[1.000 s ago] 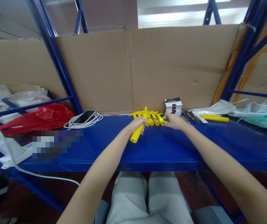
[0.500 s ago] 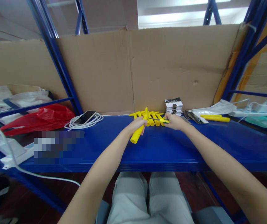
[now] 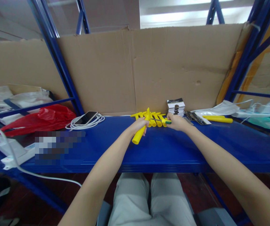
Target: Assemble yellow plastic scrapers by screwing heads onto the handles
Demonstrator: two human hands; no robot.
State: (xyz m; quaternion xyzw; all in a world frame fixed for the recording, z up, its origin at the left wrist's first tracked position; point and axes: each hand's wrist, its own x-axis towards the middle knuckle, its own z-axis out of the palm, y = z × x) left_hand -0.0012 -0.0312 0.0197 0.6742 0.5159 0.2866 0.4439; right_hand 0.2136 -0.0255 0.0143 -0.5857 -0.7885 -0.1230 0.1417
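Note:
My left hand (image 3: 139, 126) is closed around a yellow T-shaped plastic tool (image 3: 138, 135), its thick round handle pointing down toward me and its narrower head pointing away. A screwdriver (image 3: 167, 121) with a yellow and dark green handle is gripped in my right hand (image 3: 176, 121). Its thin shaft points left to the head of the held yellow tool; whether the tip touches a screw is too small to tell. Right behind both hands, several similar yellow T-shaped tools (image 3: 158, 123) lie side by side on the blue shelf (image 3: 168, 150).
A stack of small black-and-white boxes (image 3: 176, 106) stands behind my right hand. Farther right lie flat packets (image 3: 199, 118) and yellow tubes (image 3: 217, 119). To the left are a phone (image 3: 89, 117), a coiled white cable (image 3: 78, 127), a red bag (image 3: 47, 119) and a power strip (image 3: 19, 158). Cardboard (image 3: 172, 69) closes the back.
The screwdriver's handle has turned slightly in my right hand, showing more green. Otherwise both hands stay in the same place, and the yellow tool is held as before.

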